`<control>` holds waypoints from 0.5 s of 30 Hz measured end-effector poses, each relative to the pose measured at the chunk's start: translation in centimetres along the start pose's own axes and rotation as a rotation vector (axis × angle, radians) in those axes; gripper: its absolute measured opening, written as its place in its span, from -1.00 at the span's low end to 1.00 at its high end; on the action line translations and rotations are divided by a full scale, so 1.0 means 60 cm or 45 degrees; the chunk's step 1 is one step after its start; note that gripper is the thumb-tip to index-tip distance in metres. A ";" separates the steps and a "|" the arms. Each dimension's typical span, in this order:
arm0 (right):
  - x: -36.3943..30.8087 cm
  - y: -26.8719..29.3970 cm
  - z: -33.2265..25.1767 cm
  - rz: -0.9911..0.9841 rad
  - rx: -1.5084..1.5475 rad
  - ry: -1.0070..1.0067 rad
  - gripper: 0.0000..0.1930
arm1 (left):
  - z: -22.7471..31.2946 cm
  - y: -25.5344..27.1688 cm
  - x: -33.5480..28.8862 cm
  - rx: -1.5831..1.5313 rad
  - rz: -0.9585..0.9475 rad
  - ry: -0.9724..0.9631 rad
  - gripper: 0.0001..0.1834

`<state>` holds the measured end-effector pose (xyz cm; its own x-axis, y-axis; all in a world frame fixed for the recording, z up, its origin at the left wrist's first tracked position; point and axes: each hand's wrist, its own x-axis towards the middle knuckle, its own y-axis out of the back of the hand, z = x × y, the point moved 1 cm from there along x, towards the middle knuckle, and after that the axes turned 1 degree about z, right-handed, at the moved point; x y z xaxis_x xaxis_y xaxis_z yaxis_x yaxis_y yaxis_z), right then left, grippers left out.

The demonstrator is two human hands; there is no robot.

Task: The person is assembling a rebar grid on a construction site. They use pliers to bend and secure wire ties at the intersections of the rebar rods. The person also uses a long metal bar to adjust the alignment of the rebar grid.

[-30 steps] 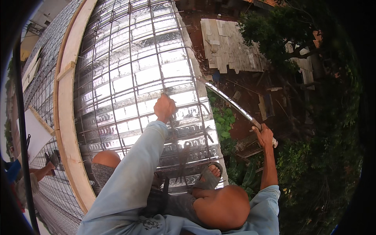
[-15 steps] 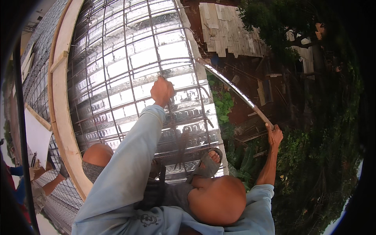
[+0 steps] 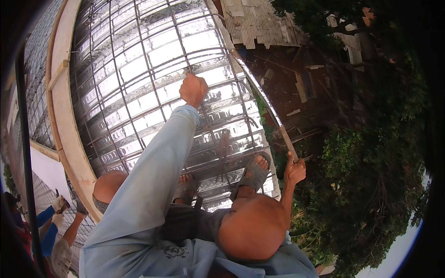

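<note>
My left hand (image 3: pixel 193 90) is closed in a fist on a steel bar of the rebar mesh (image 3: pixel 147 55), its arm stretched forward. My right hand (image 3: pixel 295 170) grips the near end of a long metal pipe (image 3: pixel 263 96), out past the slab's right edge. The pipe's far end meets a rebar end at that edge; whether it is slipped over the bar I cannot tell. Shiny ribbed metal decking (image 3: pixel 167 44) lies under the mesh. Several bars along the edge bend into hooks. My sandalled feet (image 3: pixel 254 172) rest on the mesh and decking between my bent knees.
Beyond the rough concrete edge (image 3: pixel 274 178) is a drop to dirt ground, a corrugated roof (image 3: pixel 259 25) and trees (image 3: pixel 357 171). A wooden formwork board (image 3: pixel 62 102) runs along the left. A co-worker's gloved hands (image 3: pixel 58 206) are at lower left, beyond a dark pole (image 3: pixel 23 116).
My right hand has swung the pipe's near end inward, toward the slab edge. My left hand stays closed at the mesh. The view has shifted slightly. The co-worker's gloved hands have come into view.
</note>
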<state>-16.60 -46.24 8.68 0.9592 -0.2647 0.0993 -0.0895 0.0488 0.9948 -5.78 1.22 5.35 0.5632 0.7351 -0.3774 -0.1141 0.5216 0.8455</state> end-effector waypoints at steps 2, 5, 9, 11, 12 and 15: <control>-0.038 0.004 -0.011 -0.035 -0.025 -0.048 -0.15 | -0.001 0.001 -0.002 -0.020 -0.013 -0.028 -0.69; 0.018 0.022 0.004 -0.194 -0.037 -0.089 -0.14 | 0.010 0.005 -0.001 -0.064 -0.068 -0.013 -0.68; 0.025 0.022 0.013 -0.209 0.068 -0.071 -0.16 | 0.010 -0.002 0.004 -0.086 -0.108 -0.089 -0.66; 0.015 0.029 0.021 -0.245 0.072 -0.112 -0.16 | -0.003 -0.008 0.004 -0.156 -0.114 -0.074 -0.64; 0.025 0.036 0.020 -0.297 0.093 -0.147 -0.17 | -0.002 -0.009 0.012 -0.203 -0.116 -0.078 -0.63; -0.003 0.063 -0.015 -0.226 0.029 -0.144 -0.18 | -0.011 -0.008 0.019 -0.223 -0.163 -0.132 -0.62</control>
<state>-16.88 -45.11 12.41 0.9243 -0.3739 -0.0771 0.0713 -0.0294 0.9970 -5.62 2.09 4.24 0.6621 0.6143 -0.4292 -0.1715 0.6817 0.7112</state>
